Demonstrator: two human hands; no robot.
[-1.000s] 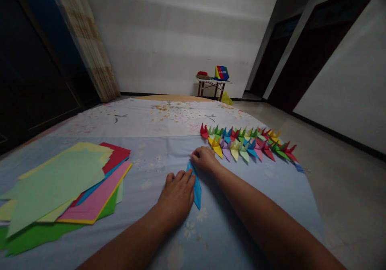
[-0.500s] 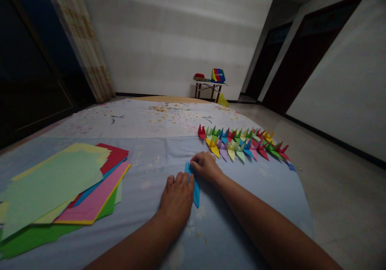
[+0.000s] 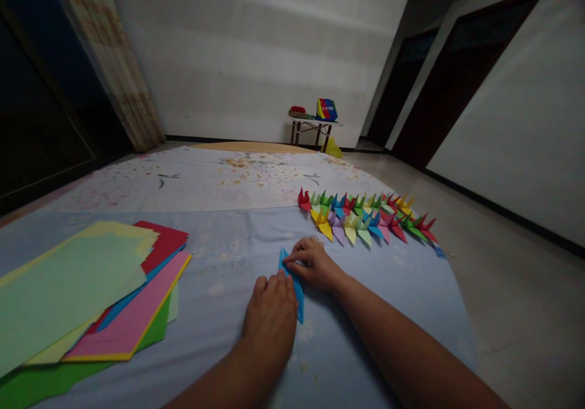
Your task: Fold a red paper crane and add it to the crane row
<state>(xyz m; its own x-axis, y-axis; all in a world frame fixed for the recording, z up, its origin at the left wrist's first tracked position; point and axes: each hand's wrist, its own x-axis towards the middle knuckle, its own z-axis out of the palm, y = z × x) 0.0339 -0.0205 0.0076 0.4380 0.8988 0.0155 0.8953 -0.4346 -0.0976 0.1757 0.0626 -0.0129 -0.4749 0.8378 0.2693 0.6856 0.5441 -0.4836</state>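
Note:
A narrow blue folded paper (image 3: pixel 299 299) with pointed ends lies slantwise on the tablecloth. My left hand (image 3: pixel 270 308) rests on its left side, fingers bent together and pressing it to the cloth. From the right, my right hand (image 3: pixel 313 263) pinches the paper near its far end with thumb and forefinger; the fingers cover part of that end. Beyond my right hand stand two rows of folded paper cranes (image 3: pixel 351 229) in red, yellow, green, blue, pink and purple.
A stack of coloured paper sheets (image 3: pixel 68 293) spreads over the table's left side. Pale flowered cloth (image 3: pixel 219 348) covers the round table. Against the far wall stands a small table (image 3: pixel 315 122) with a colourful box (image 3: pixel 326 109); a yellow bag (image 3: pixel 333 148) lies by it.
My right thumb and fingers have come down and left onto the paper's far end. My left hand has shifted slightly nearer to me. The view has moved a little.

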